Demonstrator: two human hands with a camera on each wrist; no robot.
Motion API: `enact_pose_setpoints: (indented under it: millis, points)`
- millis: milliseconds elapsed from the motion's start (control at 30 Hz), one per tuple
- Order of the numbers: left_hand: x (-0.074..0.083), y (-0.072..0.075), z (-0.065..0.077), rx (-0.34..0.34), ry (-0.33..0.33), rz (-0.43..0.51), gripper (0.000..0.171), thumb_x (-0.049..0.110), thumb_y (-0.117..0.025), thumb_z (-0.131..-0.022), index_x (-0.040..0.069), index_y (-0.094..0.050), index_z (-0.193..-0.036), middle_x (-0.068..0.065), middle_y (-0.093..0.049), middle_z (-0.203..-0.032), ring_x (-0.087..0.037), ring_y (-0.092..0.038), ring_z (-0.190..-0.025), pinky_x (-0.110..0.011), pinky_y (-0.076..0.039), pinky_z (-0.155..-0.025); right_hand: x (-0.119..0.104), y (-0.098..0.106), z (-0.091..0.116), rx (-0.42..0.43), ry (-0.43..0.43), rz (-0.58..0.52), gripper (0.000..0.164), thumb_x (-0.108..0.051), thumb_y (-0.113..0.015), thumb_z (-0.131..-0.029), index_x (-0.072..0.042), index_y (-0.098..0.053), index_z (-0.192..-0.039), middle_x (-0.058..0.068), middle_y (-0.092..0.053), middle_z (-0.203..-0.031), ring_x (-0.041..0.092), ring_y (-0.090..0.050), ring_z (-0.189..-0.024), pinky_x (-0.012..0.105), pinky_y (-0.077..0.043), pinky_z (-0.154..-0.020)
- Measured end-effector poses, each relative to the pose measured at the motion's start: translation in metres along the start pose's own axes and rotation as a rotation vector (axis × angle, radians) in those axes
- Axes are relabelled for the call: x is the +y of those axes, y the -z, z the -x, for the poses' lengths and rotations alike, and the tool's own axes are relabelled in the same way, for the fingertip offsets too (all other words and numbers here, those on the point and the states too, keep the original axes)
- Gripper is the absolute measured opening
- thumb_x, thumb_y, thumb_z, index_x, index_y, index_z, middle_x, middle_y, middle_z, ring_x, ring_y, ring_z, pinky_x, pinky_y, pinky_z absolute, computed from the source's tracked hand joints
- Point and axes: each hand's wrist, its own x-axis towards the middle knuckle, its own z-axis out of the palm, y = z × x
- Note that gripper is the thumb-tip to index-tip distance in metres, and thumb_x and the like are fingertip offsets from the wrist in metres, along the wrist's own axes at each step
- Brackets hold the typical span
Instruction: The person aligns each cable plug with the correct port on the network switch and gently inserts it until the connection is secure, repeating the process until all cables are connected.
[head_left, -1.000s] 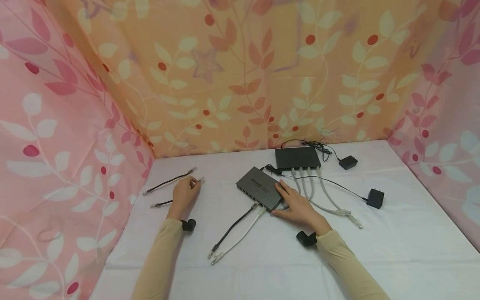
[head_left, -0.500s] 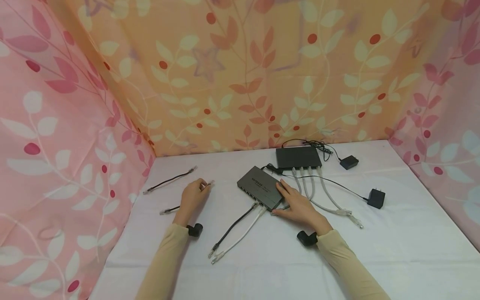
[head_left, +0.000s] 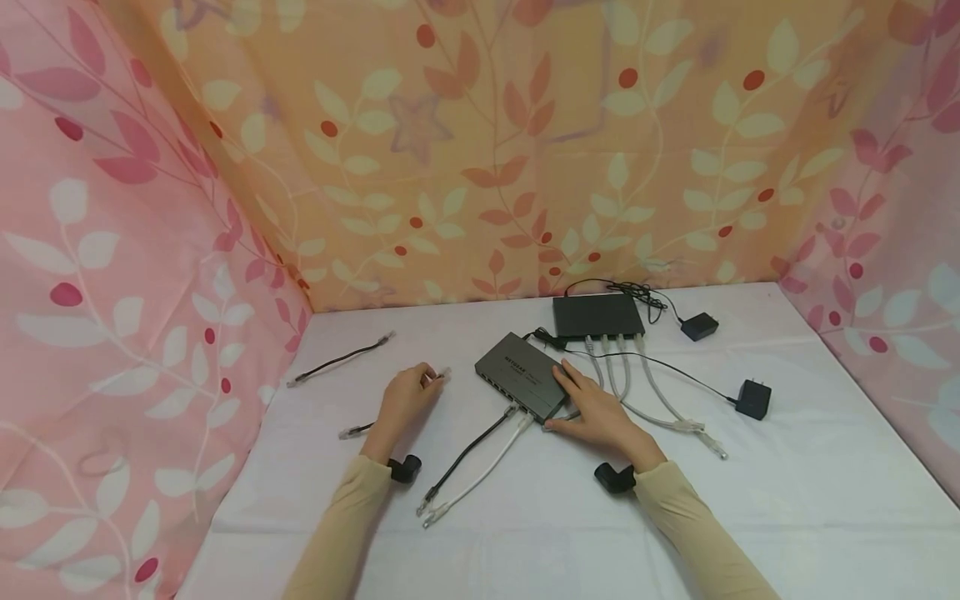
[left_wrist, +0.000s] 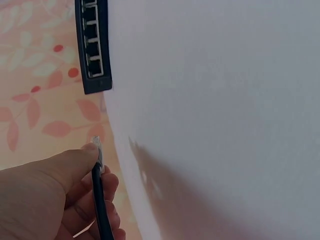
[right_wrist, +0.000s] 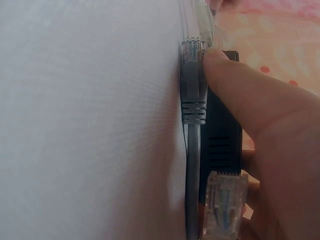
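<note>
My left hand pinches a short black Ethernet cable between thumb and fingers, just behind its clear plug. The plug points toward the grey NETGEAR network switch, with a gap between them. Behind the wrist, the cable's other plug shows past the forearm. My right hand holds the switch by its right end, thumb along the near side and fingers across the top. A black cable and a white cable run from its front ports; several ports stand vacant.
At the back lies a black switch with several grey cables plugged in. Two black power adapters lie on the right of the white-covered table. Another loose black cable lies at the left. Patterned curtains enclose the table.
My left hand has moved to the right with the black Ethernet cable, bringing its plug closer to the NETGEAR switch. The right hand has stayed in place on the switch.
</note>
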Motion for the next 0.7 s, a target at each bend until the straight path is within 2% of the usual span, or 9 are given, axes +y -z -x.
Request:
enact_pose_setpoints:
  millis: [233,467,700]
  points:
    - [0.012,-0.004,0.006,-0.043,-0.016,0.016,0.019,0.029,-0.060,-0.082,0.011,-0.061,-0.088,0.004,-0.055,-0.063,-0.010,-0.046,-0.052,-0.026,-0.037,-0.050,-0.002,0.002,0.001,-0.014,-0.005,-0.010,0.090,-0.060,-0.057,-0.072,-0.015,-0.019,-0.140,0.008,-0.014,-0.146,0.032,-0.027,-0.127,0.045,-0.043,-0.074]
    - [0.025,-0.011,0.011,-0.058,-0.077,0.030,0.017,0.027,-0.061,-0.082,0.010,-0.060,-0.086,0.005,-0.054,-0.061,-0.008,-0.045,-0.050,-0.025,-0.037,-0.048,0.000,0.001,0.000,0.004,0.001,-0.003,0.091,-0.061,-0.058,-0.071,-0.014,-0.021,-0.140,0.009,-0.016,-0.145,0.033,-0.029,-0.125,0.041,-0.043,-0.067]
    - [0.037,-0.019,0.015,-0.083,-0.125,0.029,0.017,0.028,-0.060,-0.083,0.012,-0.060,-0.086,0.006,-0.054,-0.061,-0.006,-0.045,-0.049,-0.022,-0.037,-0.047,0.000,0.000,0.000,0.000,-0.006,-0.013,0.091,-0.060,-0.058,-0.070,-0.015,-0.020,-0.140,0.008,-0.016,-0.145,0.032,-0.029,-0.126,0.040,-0.043,-0.067]
